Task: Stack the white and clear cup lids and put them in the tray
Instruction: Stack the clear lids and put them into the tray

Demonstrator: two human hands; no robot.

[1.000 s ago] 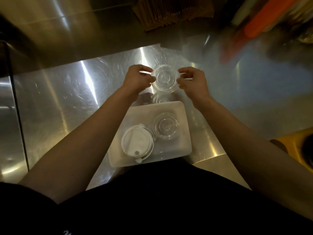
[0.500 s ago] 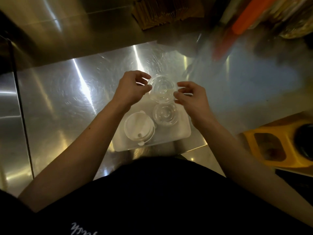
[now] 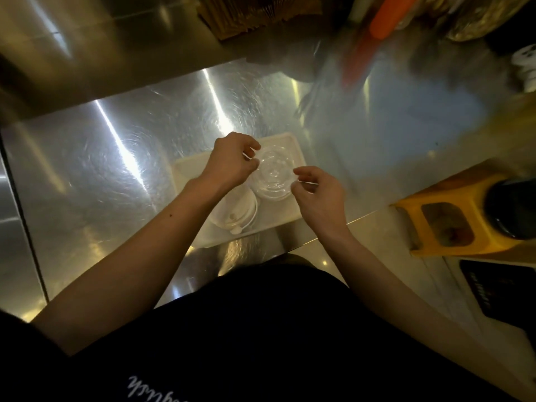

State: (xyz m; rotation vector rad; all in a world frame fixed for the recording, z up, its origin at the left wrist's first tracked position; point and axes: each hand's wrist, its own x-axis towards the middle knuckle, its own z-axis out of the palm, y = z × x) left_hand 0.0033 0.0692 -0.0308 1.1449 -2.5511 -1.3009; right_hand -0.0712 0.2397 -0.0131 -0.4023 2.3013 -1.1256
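Note:
A white tray [image 3: 291, 222] lies on the steel counter close to my body. A stack of white cup lids [image 3: 242, 210] sits in the tray's near left part, partly hidden by my left wrist. Just to its right a clear cup lid [image 3: 274, 173] rests low over the tray, on top of other clear lids. My left hand [image 3: 232, 165] pinches this lid's left rim. My right hand [image 3: 319, 195] pinches its right rim with thumb and fingertips.
The steel counter [image 3: 116, 175] stretches to the left and back. A yellow holder [image 3: 452, 224] with a dark round object stands off the counter's right corner. An orange object [image 3: 383, 13] and brown paper items [image 3: 255, 13] sit at the back.
Both hands have brought the clear lid from beyond the tray toward me and down onto the clear lids in the tray. The view has shifted as well.

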